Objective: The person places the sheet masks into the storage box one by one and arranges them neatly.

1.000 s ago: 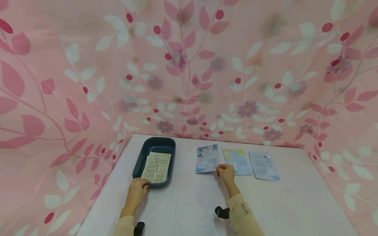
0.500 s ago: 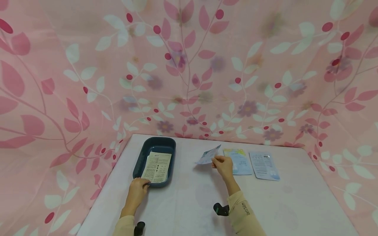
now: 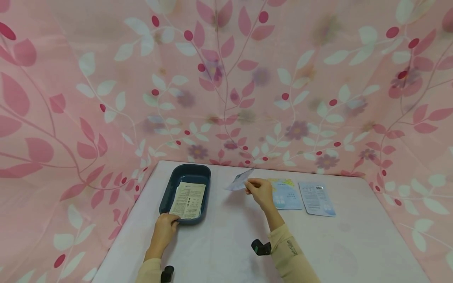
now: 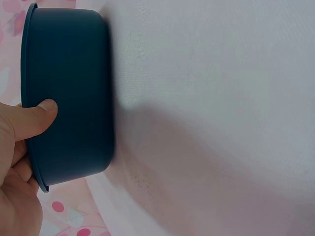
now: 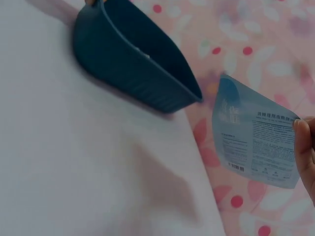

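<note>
My left hand (image 3: 164,232) grips the near rim of a dark blue basin (image 3: 164,201), its thumb pressed on the outer wall in the left wrist view. Inside the basin lies a printed cream-coloured packet (image 3: 187,200), with the edge of something under it. My right hand (image 3: 261,192) pinches a light blue sheet mask packet (image 3: 239,181) by one edge, above the table and right of the basin. In the right wrist view the back of this packet (image 5: 256,135), covered in small print and a barcode, faces the camera.
Two more light blue packets lie flat on the table to the right: one with yellow flowers (image 3: 286,194), the other a printed packet (image 3: 317,199). A white cloth covers the table (image 3: 226,243). A pink floral curtain (image 3: 226,98) surrounds its back and sides.
My right hand has lifted the sheet mask packet off the table and carried it left toward the basin, tilting it. My left hand has stayed on the basin's rim.
</note>
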`<state>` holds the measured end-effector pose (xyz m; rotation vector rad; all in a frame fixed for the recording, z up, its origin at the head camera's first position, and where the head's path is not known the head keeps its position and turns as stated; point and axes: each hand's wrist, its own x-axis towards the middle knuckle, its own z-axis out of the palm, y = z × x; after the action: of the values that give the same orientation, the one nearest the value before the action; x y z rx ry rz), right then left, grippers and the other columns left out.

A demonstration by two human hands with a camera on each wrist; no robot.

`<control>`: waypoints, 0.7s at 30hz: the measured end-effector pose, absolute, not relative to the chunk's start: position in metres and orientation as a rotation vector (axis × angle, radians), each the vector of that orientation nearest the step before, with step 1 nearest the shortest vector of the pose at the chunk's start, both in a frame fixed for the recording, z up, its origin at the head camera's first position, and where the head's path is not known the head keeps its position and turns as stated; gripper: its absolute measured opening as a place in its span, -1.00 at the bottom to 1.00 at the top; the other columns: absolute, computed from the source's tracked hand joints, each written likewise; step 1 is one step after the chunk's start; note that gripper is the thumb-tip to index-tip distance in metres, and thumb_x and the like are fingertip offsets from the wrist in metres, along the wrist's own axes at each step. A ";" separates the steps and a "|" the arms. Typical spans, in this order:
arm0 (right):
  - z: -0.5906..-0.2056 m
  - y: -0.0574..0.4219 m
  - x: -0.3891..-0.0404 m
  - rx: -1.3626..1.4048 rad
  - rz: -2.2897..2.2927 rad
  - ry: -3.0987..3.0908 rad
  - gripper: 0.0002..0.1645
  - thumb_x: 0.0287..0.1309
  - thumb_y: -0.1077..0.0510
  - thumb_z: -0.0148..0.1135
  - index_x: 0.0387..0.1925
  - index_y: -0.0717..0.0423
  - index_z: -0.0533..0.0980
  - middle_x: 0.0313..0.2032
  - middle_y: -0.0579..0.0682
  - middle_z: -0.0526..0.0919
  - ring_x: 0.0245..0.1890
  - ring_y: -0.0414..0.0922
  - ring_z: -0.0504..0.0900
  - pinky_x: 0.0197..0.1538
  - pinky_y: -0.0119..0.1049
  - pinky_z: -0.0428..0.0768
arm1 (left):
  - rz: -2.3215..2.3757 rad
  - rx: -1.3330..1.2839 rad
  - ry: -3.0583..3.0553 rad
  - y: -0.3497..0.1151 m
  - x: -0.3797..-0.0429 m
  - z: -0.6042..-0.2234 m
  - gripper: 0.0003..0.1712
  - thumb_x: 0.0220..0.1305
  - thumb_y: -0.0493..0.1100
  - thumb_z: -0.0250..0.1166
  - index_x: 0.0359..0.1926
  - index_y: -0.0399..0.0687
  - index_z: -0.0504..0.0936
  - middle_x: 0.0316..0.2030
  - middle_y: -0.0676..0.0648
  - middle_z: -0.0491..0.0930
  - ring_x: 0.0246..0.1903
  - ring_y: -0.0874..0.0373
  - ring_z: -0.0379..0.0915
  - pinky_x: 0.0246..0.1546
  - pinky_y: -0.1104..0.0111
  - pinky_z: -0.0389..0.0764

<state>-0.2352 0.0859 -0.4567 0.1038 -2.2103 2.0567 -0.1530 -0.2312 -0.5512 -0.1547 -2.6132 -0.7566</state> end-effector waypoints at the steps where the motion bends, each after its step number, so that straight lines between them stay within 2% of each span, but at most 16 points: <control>1: -0.451 0.083 -0.233 0.138 2.058 -2.204 -0.76 0.05 0.46 0.23 -0.25 0.63 0.52 -0.41 0.46 0.61 -0.59 -0.09 0.66 -0.46 -0.40 0.62 | -0.757 -0.153 -2.615 -0.231 -0.153 -0.551 -0.82 -0.18 -0.53 0.38 -0.51 -0.24 0.68 -0.48 -0.14 0.64 -0.38 -0.06 0.51 -0.28 0.04 0.51; 5: -0.428 0.070 -0.226 0.242 2.046 -2.207 -0.78 0.04 0.49 0.21 -0.28 0.67 0.51 -0.42 0.51 0.59 -0.58 0.01 0.66 -0.44 -0.31 0.64 | -0.758 -0.153 -2.614 -0.231 -0.153 -0.551 -0.83 -0.17 -0.53 0.38 -0.51 -0.25 0.68 -0.49 -0.13 0.65 -0.37 -0.06 0.51 -0.27 0.04 0.51; 12: -0.410 0.050 -0.220 0.400 1.993 -2.245 -0.80 0.06 0.49 0.18 -0.29 0.67 0.51 -0.45 0.53 0.58 -0.49 0.37 0.60 -0.40 -0.17 0.65 | -0.760 -0.146 -2.614 -0.231 -0.153 -0.552 -0.83 -0.17 -0.54 0.37 -0.51 -0.25 0.68 -0.46 -0.16 0.65 -0.34 -0.09 0.52 -0.25 0.02 0.52; 18: -0.410 0.030 -0.216 0.523 1.992 -2.223 -0.83 0.05 0.50 0.18 -0.33 0.66 0.52 -0.50 0.53 0.56 -0.52 0.40 0.57 -0.41 -0.11 0.65 | -0.775 -0.130 -2.642 -0.230 -0.152 -0.551 -0.84 -0.14 -0.53 0.36 -0.49 -0.25 0.68 -0.43 -0.17 0.64 -0.32 -0.10 0.52 -0.22 0.01 0.52; 21: -0.412 0.018 -0.214 0.572 1.970 -2.239 -0.85 0.05 0.50 0.18 -0.35 0.65 0.53 -0.53 0.49 0.57 -0.53 0.40 0.56 -0.44 -0.17 0.65 | -0.775 -0.123 -2.655 -0.230 -0.152 -0.551 -0.84 -0.13 -0.52 0.36 -0.48 -0.25 0.69 -0.43 -0.16 0.64 -0.31 -0.10 0.52 -0.20 0.01 0.51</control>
<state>-0.2142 0.0175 -0.4117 0.5716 -2.2389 1.9704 -0.1521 -0.2299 -0.5507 -0.1227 -2.6555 -0.7751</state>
